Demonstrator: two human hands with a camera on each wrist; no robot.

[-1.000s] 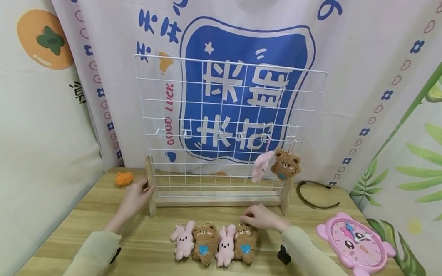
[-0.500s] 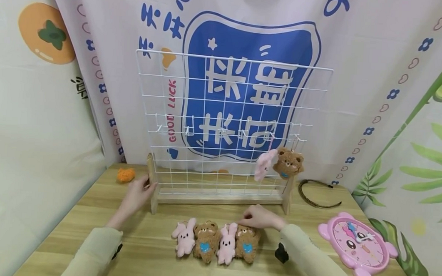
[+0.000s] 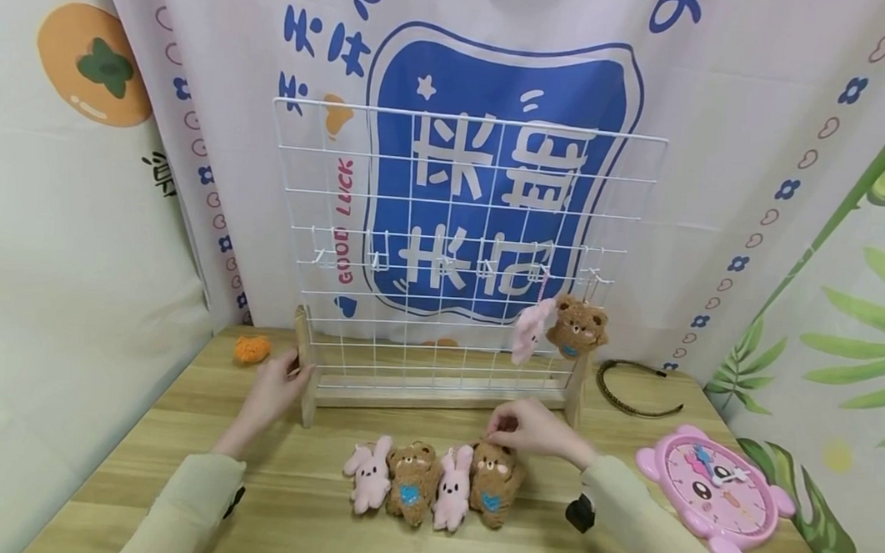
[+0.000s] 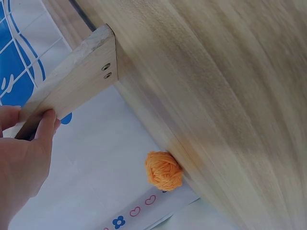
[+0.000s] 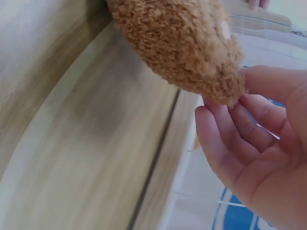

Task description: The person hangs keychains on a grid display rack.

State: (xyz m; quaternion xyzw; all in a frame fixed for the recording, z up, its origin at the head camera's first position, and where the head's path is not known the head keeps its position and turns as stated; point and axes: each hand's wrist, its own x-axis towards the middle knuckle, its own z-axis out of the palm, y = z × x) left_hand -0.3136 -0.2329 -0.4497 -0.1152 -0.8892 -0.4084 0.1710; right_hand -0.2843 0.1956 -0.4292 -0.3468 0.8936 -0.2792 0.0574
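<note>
My left hand [image 3: 273, 391] grips the left wooden upright of a white wire grid rack [image 3: 436, 397]. In the left wrist view, thumb and fingers sit on either side of that upright [image 4: 79, 79]. My right hand [image 3: 535, 430] pinches the top of a brown plush bear [image 3: 493, 484] with a blue heart on its belly. The bear's fuzzy body [image 5: 177, 43] hangs from the fingertips in the right wrist view. Left of it lie a pink plush bunny [image 3: 452, 490], another brown bear [image 3: 412, 484] and another pink bunny [image 3: 369, 476], in a row.
Small white hooks [image 3: 446, 266] line the grid. From the right ones hang a pink bunny [image 3: 533, 331] and a brown bear [image 3: 577, 327]. An orange yarn ball [image 3: 252, 350] lies at back left. A headband [image 3: 616, 396] and a pink clock [image 3: 717, 491] are on the right.
My right hand has risen slightly and shifted right, tipping up the rightmost bear by its top. My left hand stays on the upright. The view has shifted a little.
</note>
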